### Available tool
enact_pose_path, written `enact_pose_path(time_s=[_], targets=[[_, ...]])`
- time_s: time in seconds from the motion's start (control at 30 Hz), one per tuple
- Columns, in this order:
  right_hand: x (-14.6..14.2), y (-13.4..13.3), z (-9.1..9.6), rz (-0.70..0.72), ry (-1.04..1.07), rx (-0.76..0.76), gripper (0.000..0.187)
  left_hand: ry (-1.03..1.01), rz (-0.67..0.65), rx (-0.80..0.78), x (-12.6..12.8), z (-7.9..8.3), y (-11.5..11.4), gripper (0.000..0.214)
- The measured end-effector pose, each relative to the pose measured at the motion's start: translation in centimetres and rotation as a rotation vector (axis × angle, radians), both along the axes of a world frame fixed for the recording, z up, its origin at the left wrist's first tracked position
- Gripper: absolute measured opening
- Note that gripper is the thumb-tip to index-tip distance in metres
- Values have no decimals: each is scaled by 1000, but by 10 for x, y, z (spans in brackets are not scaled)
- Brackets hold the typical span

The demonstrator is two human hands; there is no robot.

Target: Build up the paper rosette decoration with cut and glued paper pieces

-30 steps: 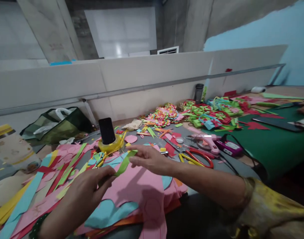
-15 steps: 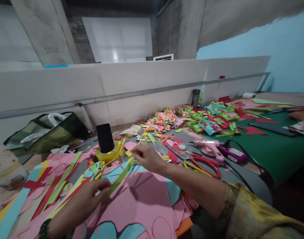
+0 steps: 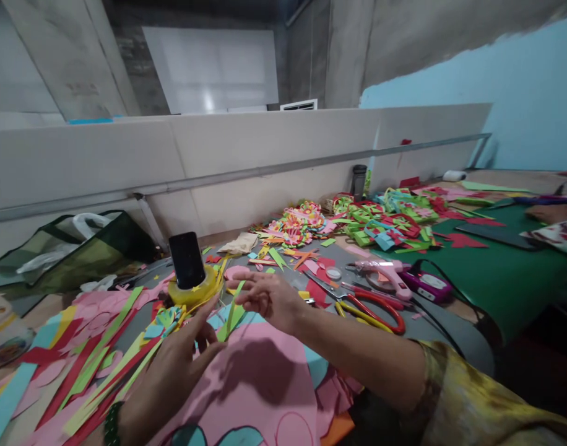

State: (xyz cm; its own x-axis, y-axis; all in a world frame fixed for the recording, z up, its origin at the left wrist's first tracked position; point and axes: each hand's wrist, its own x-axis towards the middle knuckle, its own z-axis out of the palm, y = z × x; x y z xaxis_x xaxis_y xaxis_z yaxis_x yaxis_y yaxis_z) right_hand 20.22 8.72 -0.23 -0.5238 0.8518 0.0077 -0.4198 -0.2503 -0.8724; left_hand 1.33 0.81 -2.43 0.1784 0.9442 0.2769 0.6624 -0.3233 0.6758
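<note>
My left hand pinches the lower end of a narrow green paper strip above a large pink sheet. My right hand curls its fingers round the strip's upper end, near the middle of the table. The strip stands almost upright between the two hands. Just behind them a black phone stands propped in a yellow tape roll.
Coloured paper strips litter the left. Red-handled scissors, a pink glue gun and a purple box lie to the right. Folded paper flowers and a green mat lie beyond. Another person's hand rests far right.
Both hands have drawn closer together and turned the green strip from a slant to nearly upright. My left thumb and fingers have lifted towards the right hand.
</note>
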Motion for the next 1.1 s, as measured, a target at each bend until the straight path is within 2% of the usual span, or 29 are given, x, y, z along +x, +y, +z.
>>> enact_pose_path(time_s=[0.07,0.1,0.17,0.2,0.27,0.33,0.4,0.47,0.57,0.67,0.73,0.8,0.9,1.0,1.1], targets=[[-1,-4,-4,26,-113,221,36,-90,-12,112,2,-4,7,53],[0,-5,-6,-5,-201,375,37,-154,-28,133,4,-5,8,53],[4,-6,-8,-151,-419,718,39,-334,-10,129,6,-5,7,51],[6,-7,-7,-250,-525,887,40,-423,17,91,8,-3,5,46],[11,-11,-4,-428,-666,1174,43,-546,41,-80,11,1,-2,35],[13,-19,1,-488,-649,1363,45,-613,-51,-344,15,5,-7,42],[12,-31,4,-406,-546,1419,43,-753,-196,-554,19,8,-10,48],[8,-42,6,-300,-441,1347,34,-1002,-247,-614,21,9,-7,49],[2,-48,3,-237,-370,1119,20,-1344,-97,-588,17,8,2,31],[-3,-44,-4,-125,-391,1020,17,-1398,-67,-598,8,5,10,21],[-6,-40,-9,-24,-425,1070,18,-1365,-95,-594,3,2,12,22],[-9,-39,-13,68,-465,1184,19,-1332,-95,-611,2,-1,13,25],[-12,-39,-17,198,-508,1340,21,-1281,-85,-706,3,-4,13,23],[-13,-42,-19,260,-556,1416,22,-1294,-48,-768,6,-4,12,14],[-13,-43,-23,316,-608,1569,23,-1352,15,-791,6,-2,13,8]])
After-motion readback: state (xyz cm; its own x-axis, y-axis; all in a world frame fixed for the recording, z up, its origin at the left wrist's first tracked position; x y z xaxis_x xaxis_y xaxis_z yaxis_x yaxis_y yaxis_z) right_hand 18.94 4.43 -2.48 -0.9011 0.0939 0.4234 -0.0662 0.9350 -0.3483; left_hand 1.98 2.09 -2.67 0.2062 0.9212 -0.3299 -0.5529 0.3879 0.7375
